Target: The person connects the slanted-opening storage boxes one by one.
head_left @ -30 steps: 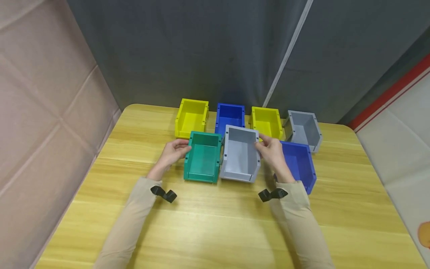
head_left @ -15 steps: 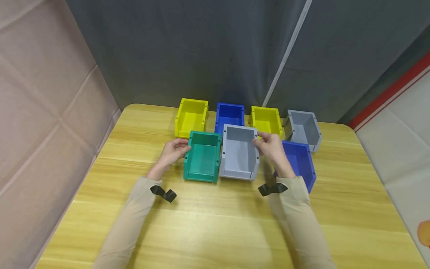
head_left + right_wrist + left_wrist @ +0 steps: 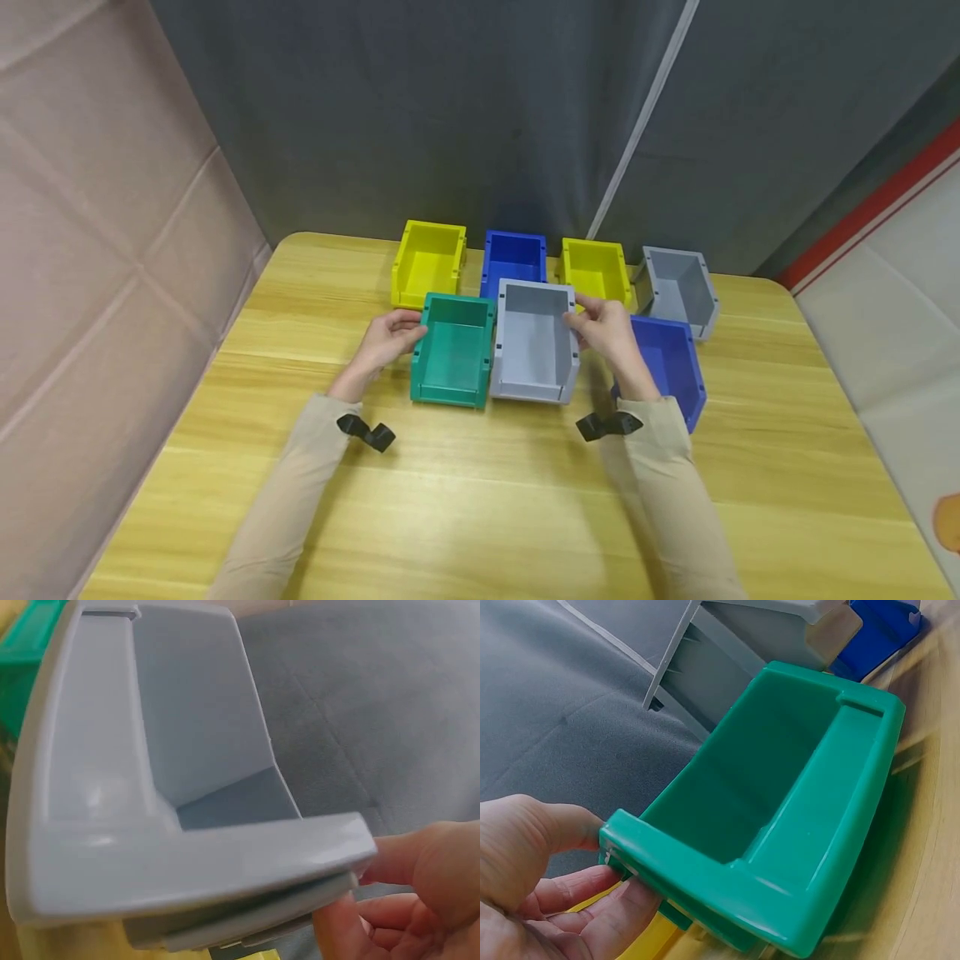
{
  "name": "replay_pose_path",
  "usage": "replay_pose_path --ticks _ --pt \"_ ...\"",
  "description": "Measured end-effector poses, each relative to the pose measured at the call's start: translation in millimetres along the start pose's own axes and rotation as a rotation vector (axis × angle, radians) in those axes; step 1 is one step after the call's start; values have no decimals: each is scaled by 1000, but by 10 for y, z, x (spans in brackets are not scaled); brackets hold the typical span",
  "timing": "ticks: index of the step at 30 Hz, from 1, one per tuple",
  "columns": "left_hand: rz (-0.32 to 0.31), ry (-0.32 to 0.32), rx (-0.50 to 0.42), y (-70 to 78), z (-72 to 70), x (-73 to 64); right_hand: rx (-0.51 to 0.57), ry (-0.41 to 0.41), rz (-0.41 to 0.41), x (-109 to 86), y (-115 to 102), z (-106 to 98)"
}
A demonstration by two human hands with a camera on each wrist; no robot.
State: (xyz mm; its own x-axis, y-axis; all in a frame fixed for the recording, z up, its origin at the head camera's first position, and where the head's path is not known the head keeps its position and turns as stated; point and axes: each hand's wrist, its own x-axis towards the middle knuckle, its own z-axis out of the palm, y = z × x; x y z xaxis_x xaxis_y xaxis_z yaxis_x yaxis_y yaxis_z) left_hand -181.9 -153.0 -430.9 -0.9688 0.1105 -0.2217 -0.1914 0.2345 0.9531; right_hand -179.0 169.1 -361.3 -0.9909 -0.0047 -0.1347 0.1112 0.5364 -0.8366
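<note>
My left hand (image 3: 387, 339) pinches the left wall of a green open-front bin (image 3: 453, 354), thumb at the upper edge and fingers beneath, as the left wrist view (image 3: 821, 802) shows. On the other side, my right hand (image 3: 606, 329) grips the right wall of a light grey bin (image 3: 534, 346), its thumb over the rim. In the head view the two bins stand side by side, open fronts toward me, with their facing walls nearly meeting. The right wrist view shows the grey bin's outer wall (image 3: 187, 866) with fingers curled under its edge.
Behind are a yellow bin (image 3: 427, 265), a blue bin (image 3: 514, 255), a second yellow bin (image 3: 596, 271) and another grey bin (image 3: 678, 287). A blue bin (image 3: 667, 362) sits angled beside my right wrist. The wooden table (image 3: 480, 500) ends at a dark curtain (image 3: 390, 117).
The grey bin has shifted slightly left with my right hand and straightened beside the green bin, mostly in the first half second. My left hand and the green bin have stayed nearly still.
</note>
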Motion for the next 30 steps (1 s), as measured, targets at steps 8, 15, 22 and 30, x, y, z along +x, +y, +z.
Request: replay_pose_path --ticks 8,15,22,30 --pt "11 15 17 -13 -20 12 -9 56 -60 -58 76 56" --pt "19 22 16 4 -21 2 -10 41 -71 -66 90 62" --pt "18 18 4 21 -16 -5 1 36 -50 -49 -12 49" --pt "27 25 6 4 0 -1 66 9 -17 -17 137 69"
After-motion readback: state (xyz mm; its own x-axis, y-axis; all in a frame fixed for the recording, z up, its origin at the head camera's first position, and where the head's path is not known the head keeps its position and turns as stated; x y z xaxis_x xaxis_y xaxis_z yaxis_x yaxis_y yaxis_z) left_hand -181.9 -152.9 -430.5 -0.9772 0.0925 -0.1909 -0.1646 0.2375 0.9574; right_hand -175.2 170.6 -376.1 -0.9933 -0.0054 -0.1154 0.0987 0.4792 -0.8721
